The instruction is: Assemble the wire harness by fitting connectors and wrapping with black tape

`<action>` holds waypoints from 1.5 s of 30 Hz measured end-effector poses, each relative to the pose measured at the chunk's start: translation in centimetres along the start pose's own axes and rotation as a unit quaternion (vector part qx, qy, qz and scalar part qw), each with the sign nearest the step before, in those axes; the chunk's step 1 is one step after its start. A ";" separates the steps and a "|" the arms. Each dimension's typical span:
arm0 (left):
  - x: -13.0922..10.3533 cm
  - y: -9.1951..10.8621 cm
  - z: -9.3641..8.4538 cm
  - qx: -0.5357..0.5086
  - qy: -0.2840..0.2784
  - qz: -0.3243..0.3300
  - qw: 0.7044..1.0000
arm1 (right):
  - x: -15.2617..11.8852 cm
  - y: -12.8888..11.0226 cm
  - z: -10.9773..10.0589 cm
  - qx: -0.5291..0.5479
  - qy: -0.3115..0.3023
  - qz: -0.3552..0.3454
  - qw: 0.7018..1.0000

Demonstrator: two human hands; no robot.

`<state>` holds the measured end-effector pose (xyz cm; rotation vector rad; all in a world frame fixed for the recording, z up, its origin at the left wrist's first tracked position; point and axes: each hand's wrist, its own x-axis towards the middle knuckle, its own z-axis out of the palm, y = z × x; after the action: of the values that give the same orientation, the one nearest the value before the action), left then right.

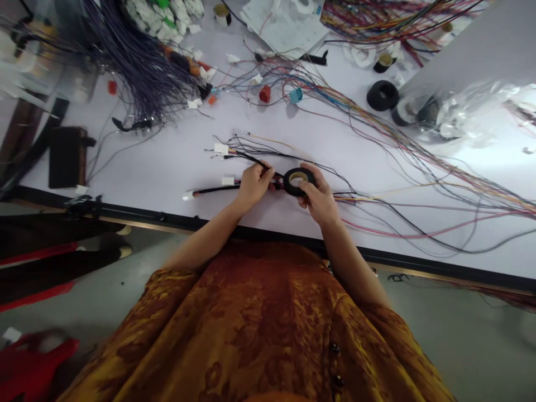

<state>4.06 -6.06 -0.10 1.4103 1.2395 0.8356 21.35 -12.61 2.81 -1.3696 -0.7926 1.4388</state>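
Observation:
My right hand (320, 195) grips a roll of black tape (288, 183) with a brown core, held just above the table. Left of it, my left hand (254, 184) is closed on a wire harness (251, 158), thumb and fingers pinching the wires close to the roll. Branches wrapped in black run out leftward from my fingers. They end in a white connector (221, 148), a second white connector (228, 181) and a small white plug (188, 195). Thin loose black wires (288, 153) lie behind my hands. The spot where tape meets wire is partly hidden by my fingers.
A long bundle of coloured wires (402, 131) crosses the right side. Purple wires (138, 72) and white connectors (171, 22) are piled at back left. A red connector (264, 94), a blue connector (296, 95) and a black tape roll (382, 95) lie behind. A dark box (67, 157) sits left.

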 end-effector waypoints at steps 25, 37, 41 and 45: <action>-2.9 -0.1 -0.4 0.034 0.042 0.162 0.985 | 5.3 -2.2 -1.5 -0.443 -0.141 -0.277 0.841; -1.3 0.2 0.1 0.042 -0.009 -0.021 0.999 | 4.4 -2.8 -0.9 -0.554 -0.187 -0.248 0.772; -1.3 0.2 0.1 0.047 -0.031 0.004 0.998 | 4.0 -3.2 -0.7 -0.591 -0.202 -0.230 0.746; -1.2 0.1 0.1 0.048 -0.055 0.043 0.996 | 4.4 -3.5 0.1 -0.609 -0.200 -0.244 0.728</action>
<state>3.89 -7.24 0.08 1.5746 1.1553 0.7546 22.41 -7.33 4.52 -1.5024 -2.4699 0.6739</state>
